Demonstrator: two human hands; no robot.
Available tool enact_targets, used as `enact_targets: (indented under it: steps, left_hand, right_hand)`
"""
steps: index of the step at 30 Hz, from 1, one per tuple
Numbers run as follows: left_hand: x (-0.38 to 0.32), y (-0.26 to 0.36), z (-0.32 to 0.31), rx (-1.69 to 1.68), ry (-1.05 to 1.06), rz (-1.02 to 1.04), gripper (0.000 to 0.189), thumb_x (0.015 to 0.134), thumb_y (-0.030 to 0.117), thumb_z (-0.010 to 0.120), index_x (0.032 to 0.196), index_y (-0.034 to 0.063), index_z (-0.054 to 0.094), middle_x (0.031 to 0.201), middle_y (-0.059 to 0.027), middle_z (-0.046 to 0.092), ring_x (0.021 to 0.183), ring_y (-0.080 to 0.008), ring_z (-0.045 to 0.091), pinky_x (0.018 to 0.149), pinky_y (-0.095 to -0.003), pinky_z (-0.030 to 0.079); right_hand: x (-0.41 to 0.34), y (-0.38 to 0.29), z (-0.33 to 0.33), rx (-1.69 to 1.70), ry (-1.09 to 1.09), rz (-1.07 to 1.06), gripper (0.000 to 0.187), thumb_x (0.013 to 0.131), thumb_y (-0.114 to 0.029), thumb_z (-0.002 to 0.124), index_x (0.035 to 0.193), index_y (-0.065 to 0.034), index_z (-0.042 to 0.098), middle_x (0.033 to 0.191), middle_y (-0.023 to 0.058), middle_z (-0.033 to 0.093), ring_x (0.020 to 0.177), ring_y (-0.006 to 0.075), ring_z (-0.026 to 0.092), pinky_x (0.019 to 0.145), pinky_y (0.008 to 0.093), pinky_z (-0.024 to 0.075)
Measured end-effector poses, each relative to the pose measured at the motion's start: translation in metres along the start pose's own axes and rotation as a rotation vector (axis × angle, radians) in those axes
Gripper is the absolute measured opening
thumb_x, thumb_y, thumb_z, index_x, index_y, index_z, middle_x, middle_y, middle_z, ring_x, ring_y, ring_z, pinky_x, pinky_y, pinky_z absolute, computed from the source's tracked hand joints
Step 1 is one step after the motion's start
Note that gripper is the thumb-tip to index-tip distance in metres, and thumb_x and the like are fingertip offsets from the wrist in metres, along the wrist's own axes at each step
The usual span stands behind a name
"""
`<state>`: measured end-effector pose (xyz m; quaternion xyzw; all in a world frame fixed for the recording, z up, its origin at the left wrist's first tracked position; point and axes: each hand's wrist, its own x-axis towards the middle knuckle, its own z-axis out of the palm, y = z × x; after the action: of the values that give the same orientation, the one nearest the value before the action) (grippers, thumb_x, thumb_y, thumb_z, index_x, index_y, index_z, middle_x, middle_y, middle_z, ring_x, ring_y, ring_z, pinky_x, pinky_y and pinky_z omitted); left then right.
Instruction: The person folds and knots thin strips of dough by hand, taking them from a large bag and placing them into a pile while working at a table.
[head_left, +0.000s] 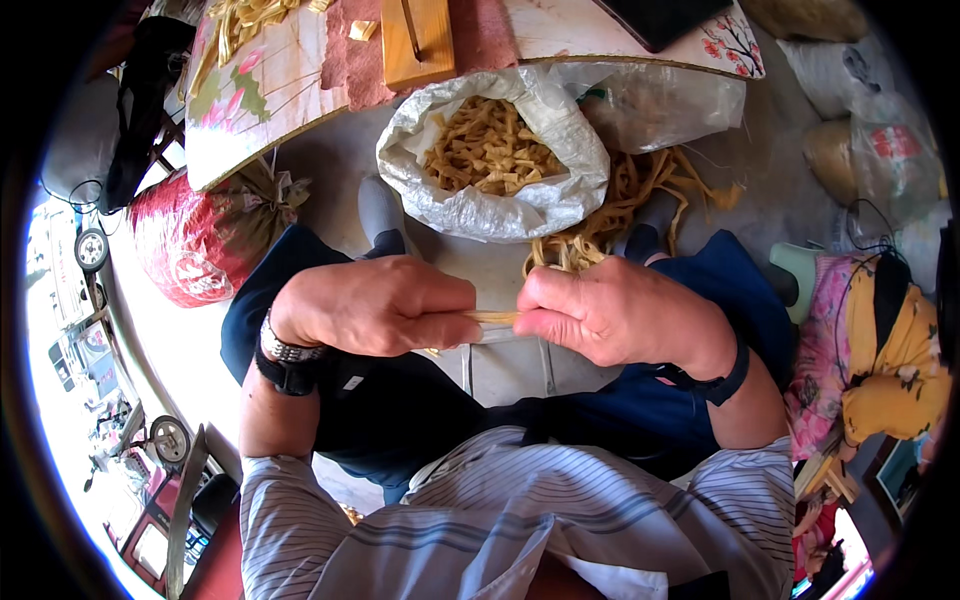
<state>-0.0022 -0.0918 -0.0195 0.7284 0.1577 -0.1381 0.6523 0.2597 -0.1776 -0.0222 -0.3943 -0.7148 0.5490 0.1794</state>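
Between my two hands a short length of thin yellowish strip (495, 317) is stretched level. My left hand (382, 306) pinches its left end between thumb and fingers. The other end is gripped by my right hand (600, 311). Just beyond the hands, a white woven sack (495, 219) stands with its mouth spread, holding many short knotted pieces of the tan strip (487, 146). Long loose strips (637, 187) lie in a tangle to the right of the sack, reaching down behind my right hand. The strip's ends inside my fingers are hidden.
A flower-printed table (292, 82) carries a wooden block with a metal piece (418, 45), more strips (244, 26) and a dark flat object (664, 15). A red sack (199, 232) sits at left. Clear plastic bags (675, 109) lie under the table edge. People sit at right.
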Motion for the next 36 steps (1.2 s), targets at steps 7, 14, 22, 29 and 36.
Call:
enact_targets:
  steps: [7, 14, 22, 29, 36]
  left_hand:
    - [-0.026, 0.001, -0.026, -0.682, 0.78, 0.441, 0.017, 0.105, 0.016, 0.054, 0.116, 0.0042, 0.062, 0.081, -0.0036, 0.061, 0.055, -0.0066, 0.047, 0.049, -0.0214, 0.04]
    - [0.028, -0.001, 0.01, -0.513, 0.871, 0.146, 0.011, 0.102, 0.014, 0.061, 0.107, 0.0036, 0.061, 0.102, -0.0097, 0.072, 0.067, -0.0098, 0.06, 0.064, -0.0213, 0.05]
    - [0.052, 0.004, 0.029, -0.896, 0.679, 0.162, 0.034, 0.104, 0.022, 0.06, 0.131, 0.0035, 0.058, 0.103, -0.0029, 0.065, 0.083, -0.0109, 0.059, 0.074, -0.0234, 0.048]
    - [0.053, 0.001, 0.026, -0.914, 0.755, 0.212, 0.024, 0.106, 0.021, 0.052, 0.123, 0.0053, 0.059, 0.104, -0.0022, 0.065, 0.083, -0.0078, 0.057, 0.075, -0.0227, 0.049]
    - [0.038, 0.009, 0.011, -0.873, 0.512, 0.191, 0.026, 0.107, 0.019, 0.047, 0.127, 0.004, 0.054, 0.088, -0.0078, 0.066, 0.065, -0.0117, 0.06, 0.056, -0.0213, 0.049]
  right_hand:
    - [-0.013, -0.002, -0.037, 0.122, 0.254, -0.065, 0.03, 0.101, -0.034, 0.065, 0.091, -0.0058, 0.058, 0.061, -0.001, 0.047, 0.052, 0.0087, 0.048, 0.046, 0.0283, 0.0388]
    - [-0.007, -0.012, -0.037, 0.575, 0.36, -0.028, 0.038, 0.11, -0.038, 0.043, 0.109, -0.0044, 0.062, 0.064, -0.0037, 0.047, 0.054, 0.0048, 0.044, 0.05, 0.0238, 0.0406]
    - [0.019, 0.011, -0.017, -0.229, 0.536, -0.219, 0.022, 0.093, -0.011, 0.072, 0.113, -0.005, 0.068, 0.089, 0.0159, 0.07, 0.077, 0.0254, 0.071, 0.066, 0.0338, 0.0547]
    - [0.024, 0.013, -0.016, 0.152, 0.513, 0.17, 0.058, 0.092, -0.024, 0.076, 0.139, -0.0049, 0.049, 0.093, 0.0136, 0.074, 0.083, 0.0157, 0.072, 0.073, 0.0303, 0.0566]
    - [0.031, 0.009, -0.013, 0.754, 0.169, 0.174, 0.034, 0.102, -0.018, 0.06, 0.128, -0.0008, 0.048, 0.087, 0.0025, 0.064, 0.075, 0.0056, 0.057, 0.058, 0.02, 0.0448]
